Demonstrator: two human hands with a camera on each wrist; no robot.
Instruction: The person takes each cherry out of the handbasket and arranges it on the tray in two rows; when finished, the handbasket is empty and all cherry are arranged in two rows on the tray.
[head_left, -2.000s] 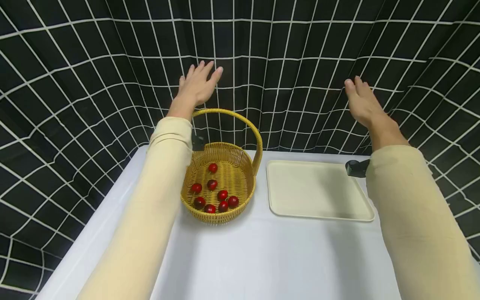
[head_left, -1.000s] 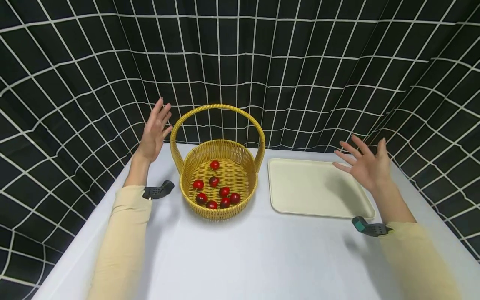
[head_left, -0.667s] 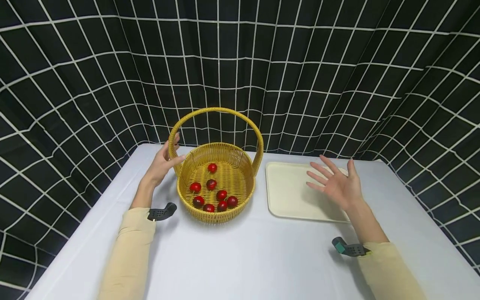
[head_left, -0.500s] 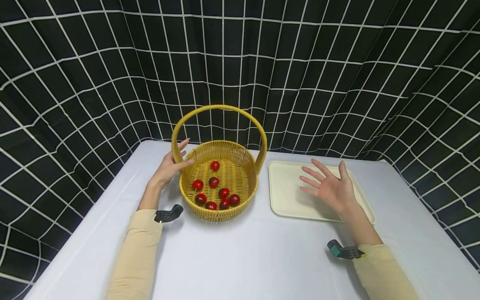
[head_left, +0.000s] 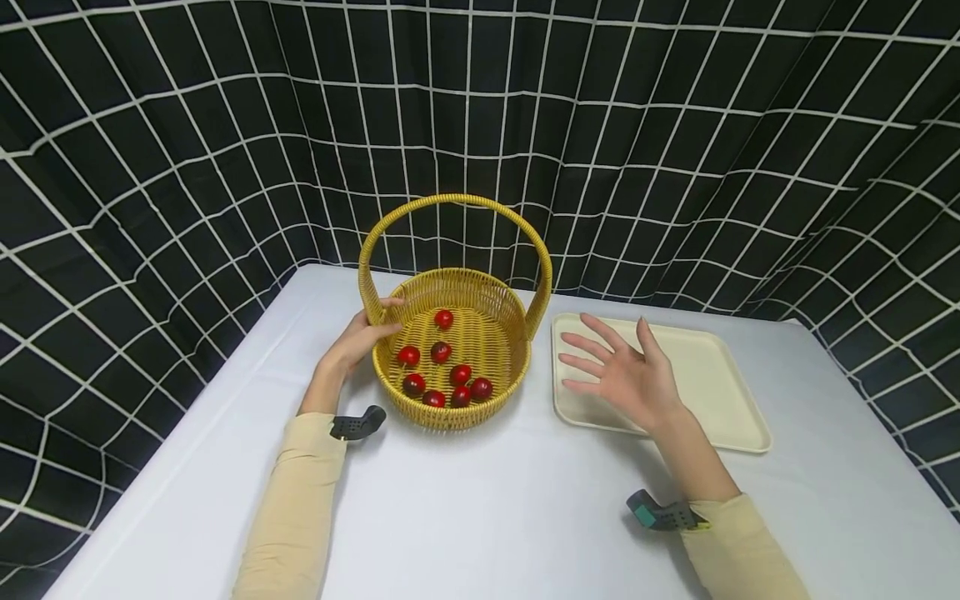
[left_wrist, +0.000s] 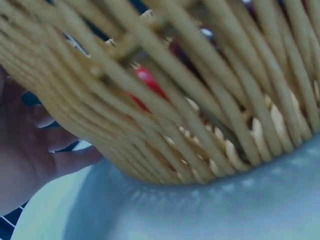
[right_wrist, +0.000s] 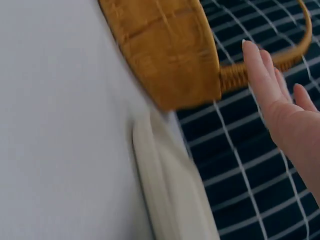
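A yellow woven basket [head_left: 401,400] with a tall arched handle stands on the white table, holding several red cherries [head_left: 461,375]. My left hand [head_left: 352,343] is at the basket's left side, its thumb and a finger overlapping the foot of the handle. In the left wrist view its spread fingers [left_wrist: 75,160] lie right beside the woven wall, partly hidden by it. My right hand [head_left: 630,375] is held above the cream tray [head_left: 720,375], palm turned toward the basket, fingers straight and spread, holding nothing. In the right wrist view, its fingertips overlap the basket handle [right_wrist: 295,54].
A white cloth [head_left: 495,508] covers the table. Behind and at the sides hangs a black curtain [head_left: 480,108] with a white grid. The tray sits just right of the basket. Each wrist carries a dark camera mount, like the right one [head_left: 663,512].
From above, both hands have come down and apart, then inward. The left hand has come to the basket's left side; the right has moved left over the tray. Basket and tray stay put.
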